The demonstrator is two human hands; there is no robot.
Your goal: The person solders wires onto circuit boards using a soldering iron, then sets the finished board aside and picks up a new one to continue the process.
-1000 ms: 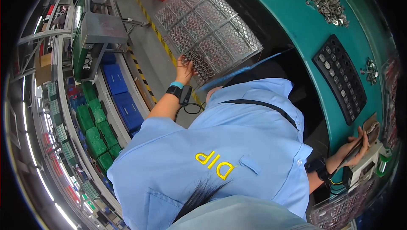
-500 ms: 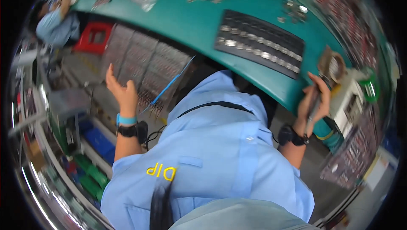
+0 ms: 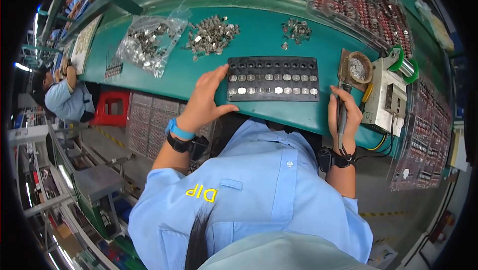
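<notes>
Your green desk (image 3: 259, 41) stretches across the view beyond both of your hands. On its far right, past your right grip, racks of red and dark parts (image 3: 358, 1) fill a clear tray, and more racks (image 3: 423, 135) run down the right side. Just right of your right grip stands a pale box-shaped unit (image 3: 388, 100) with a green spool (image 3: 406, 66) on top.

Between your two grips lies the black tray (image 3: 273, 78), flat on the desk near its front edge. Its two nearer rows hold small silvery parts; the farthest row looks like empty dark pockets.

Beyond your left grip, a clear bag of metal pieces (image 3: 144, 43) rests on the desk, with a loose heap of similar pieces (image 3: 211, 33) just beside it and a smaller heap (image 3: 296, 28) further right.

Your left hand (image 3: 204, 100) is open, fingers spread flat, with the fingertips (image 3: 219, 73) touching the tray's left end; it grips nothing. Your right hand (image 3: 343, 115) is closed around the dark handle of a soldering iron (image 3: 341, 105), held roughly upright, tip pointing away from you. Right beyond that tip sits a round holder with metallic wool (image 3: 358, 68). A cord trails from the iron past your wrist.

Far off to your left grip's side, another person in a blue shirt (image 3: 62, 98) sits at the line.
</notes>
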